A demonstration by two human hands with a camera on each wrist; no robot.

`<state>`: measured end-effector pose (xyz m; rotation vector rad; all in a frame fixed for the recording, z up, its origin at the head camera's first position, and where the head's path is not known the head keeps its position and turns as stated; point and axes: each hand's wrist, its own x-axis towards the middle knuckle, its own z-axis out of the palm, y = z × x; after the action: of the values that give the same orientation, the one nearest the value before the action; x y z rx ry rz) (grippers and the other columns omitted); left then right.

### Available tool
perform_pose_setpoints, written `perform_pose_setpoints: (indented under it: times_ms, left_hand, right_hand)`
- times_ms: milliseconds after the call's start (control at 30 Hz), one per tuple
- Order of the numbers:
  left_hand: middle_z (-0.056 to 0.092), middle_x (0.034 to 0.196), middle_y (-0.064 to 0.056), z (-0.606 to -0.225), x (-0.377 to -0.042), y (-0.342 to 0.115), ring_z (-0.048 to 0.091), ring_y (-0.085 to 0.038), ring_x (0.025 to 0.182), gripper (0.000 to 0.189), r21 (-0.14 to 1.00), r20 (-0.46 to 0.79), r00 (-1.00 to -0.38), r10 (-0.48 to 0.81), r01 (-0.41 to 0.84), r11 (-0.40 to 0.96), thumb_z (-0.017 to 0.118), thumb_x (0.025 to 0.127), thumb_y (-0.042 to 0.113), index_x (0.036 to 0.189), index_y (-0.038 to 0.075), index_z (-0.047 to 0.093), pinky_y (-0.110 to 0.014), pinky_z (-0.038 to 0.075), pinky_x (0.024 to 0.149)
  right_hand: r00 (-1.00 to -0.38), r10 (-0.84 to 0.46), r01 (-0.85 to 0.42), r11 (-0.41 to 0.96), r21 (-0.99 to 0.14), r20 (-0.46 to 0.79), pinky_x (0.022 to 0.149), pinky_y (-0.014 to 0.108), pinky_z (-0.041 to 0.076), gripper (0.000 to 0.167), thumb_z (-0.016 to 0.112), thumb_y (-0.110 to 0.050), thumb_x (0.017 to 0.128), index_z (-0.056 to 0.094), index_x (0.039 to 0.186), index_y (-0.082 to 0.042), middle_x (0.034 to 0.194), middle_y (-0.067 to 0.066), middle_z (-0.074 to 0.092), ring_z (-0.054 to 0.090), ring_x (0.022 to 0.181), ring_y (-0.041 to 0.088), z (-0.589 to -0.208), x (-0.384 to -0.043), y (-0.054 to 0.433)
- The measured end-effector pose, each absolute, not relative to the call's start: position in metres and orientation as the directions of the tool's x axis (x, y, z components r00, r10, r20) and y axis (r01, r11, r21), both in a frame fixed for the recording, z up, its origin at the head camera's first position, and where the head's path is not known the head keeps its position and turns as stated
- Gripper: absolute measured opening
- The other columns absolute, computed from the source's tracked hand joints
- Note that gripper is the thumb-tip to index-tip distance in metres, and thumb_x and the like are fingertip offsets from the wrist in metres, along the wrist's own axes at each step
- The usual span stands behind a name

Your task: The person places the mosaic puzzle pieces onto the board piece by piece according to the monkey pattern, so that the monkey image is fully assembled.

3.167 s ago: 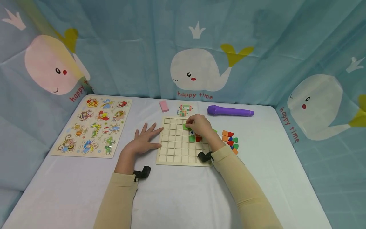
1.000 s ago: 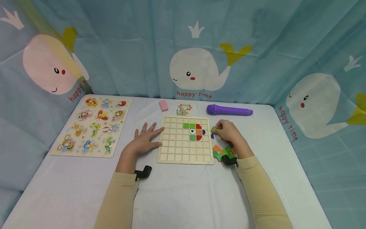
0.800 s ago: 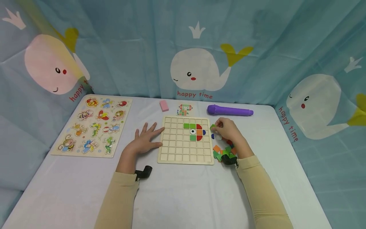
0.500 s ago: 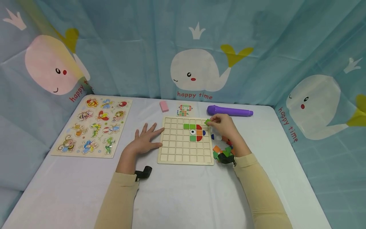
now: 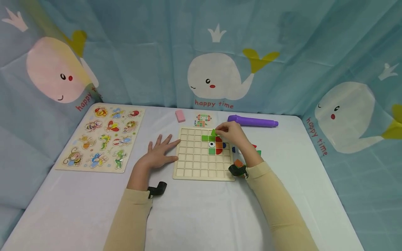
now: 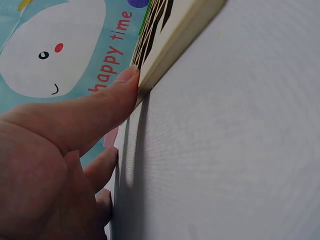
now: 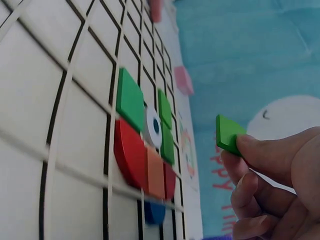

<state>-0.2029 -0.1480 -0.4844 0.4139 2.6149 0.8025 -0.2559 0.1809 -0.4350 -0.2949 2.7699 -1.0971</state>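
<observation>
Pinching a small green tile (image 7: pixel 229 134) between thumb and fingertips, the right hand (image 5: pixel 232 132) reaches over the upper right part of the wooden board (image 5: pixel 191 157), which lies at the centre of the head view. The tile is a flat, bright green square with straight edges and a visible thickness, darker along its side; it is tilted, with one part covered by the thumb, and in the right wrist view it is apart from the board.

The board is pale and square, ruled into a grid of square cells. Set in its upper right part are two green squares (image 5: pixel 205 138) side by side, a white eye piece (image 5: pixel 211 144) with a blue ring, a deeper green square (image 5: pixel 211 151) below it, two red pieces (image 5: pixel 218 151) with curved edges, an orange square (image 5: pixel 218 145) between them and a blue half-round (image 5: pixel 224 145).

The left hand (image 5: pixel 157 155) grips nothing: its fingers are spread and straight at the board's left edge, the thumb touching the rim.

Right of the board, loose pieces (image 5: pixel 238 163) sit partly hidden behind the right wrist. Along the top of the white bench (image 5: pixel 188 216) lie a pink block (image 5: pixel 180 116), a picture card (image 5: pixel 203 120) and a purple toy microphone (image 5: pixel 255 121); an insect puzzle (image 5: pixel 84 168) fills the left.
</observation>
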Motion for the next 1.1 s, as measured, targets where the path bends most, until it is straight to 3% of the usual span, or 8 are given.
perform_pose_setpoints:
  times_ms: [167,400,667,967,1100]
  left_hand:
    - [0.005,0.171,-0.009,-0.481,-0.204,-0.145,-0.017,-0.040,0.155,0.075,0.586,-0.259,-0.885,0.388,0.175,0.791,0.068,0.094,0.042,0.159,0.029,0.033,-0.067,-0.017,0.117]
    - [0.005,0.171,-0.010,-0.481,-0.206,-0.145,-0.016,-0.041,0.155,0.075,0.584,-0.261,-0.883,0.391,0.178,0.792,0.068,0.095,0.042,0.159,0.029,0.033,-0.068,-0.017,0.117]
    - [0.005,0.171,-0.009,-0.480,-0.204,-0.148,-0.017,-0.040,0.155,0.075,0.591,-0.271,-0.883,0.383,0.161,0.791,0.069,0.094,0.041,0.159,0.028,0.033,-0.067,-0.017,0.117]
    - [0.005,0.171,-0.009,-0.482,-0.203,-0.149,-0.016,-0.041,0.155,0.075,0.584,-0.276,-0.885,0.376,0.156,0.796,0.068,0.094,0.042,0.159,0.028,0.033,-0.067,-0.017,0.117]
    - [0.005,0.171,-0.009,-0.481,-0.203,-0.149,-0.017,-0.040,0.155,0.075,0.585,-0.275,-0.886,0.374,0.155,0.796,0.069,0.094,0.042,0.159,0.029,0.033,-0.067,-0.017,0.117]
  right_hand:
    - [-0.966,-0.251,-0.141,0.705,-0.696,-0.059,0.071,0.037,0.054,0.013,0.070,-0.027,0.096,0.076,0.101,-0.016,0.093,0.002,0.073,0.065,0.084,0.022,-0.438,-0.260,0.165]
    - [-0.959,-0.280,-0.165,0.677,-0.717,-0.044,0.076,0.038,0.053,0.010,0.073,-0.026,0.094,0.075,0.096,-0.016,0.088,0.002,0.072,0.064,0.083,0.020,-0.448,-0.268,0.143]
    - [-0.957,-0.285,-0.168,0.693,-0.701,-0.052,0.069,0.035,0.050,0.010,0.073,-0.026,0.094,0.075,0.091,-0.017,0.087,-0.001,0.071,0.063,0.080,0.019,-0.456,-0.273,0.125]
    - [-0.957,-0.281,-0.179,0.773,-0.608,-0.076,0.071,0.036,0.051,0.010,0.074,-0.027,0.094,0.077,0.093,-0.018,0.091,-0.002,0.073,0.062,0.079,0.019,-0.463,-0.273,0.113]
    - [-0.949,-0.299,-0.198,0.807,-0.557,-0.096,0.079,0.037,0.053,0.012,0.073,-0.027,0.094,0.078,0.098,-0.016,0.097,-0.001,0.072,0.064,0.087,0.018,-0.464,-0.272,0.111]
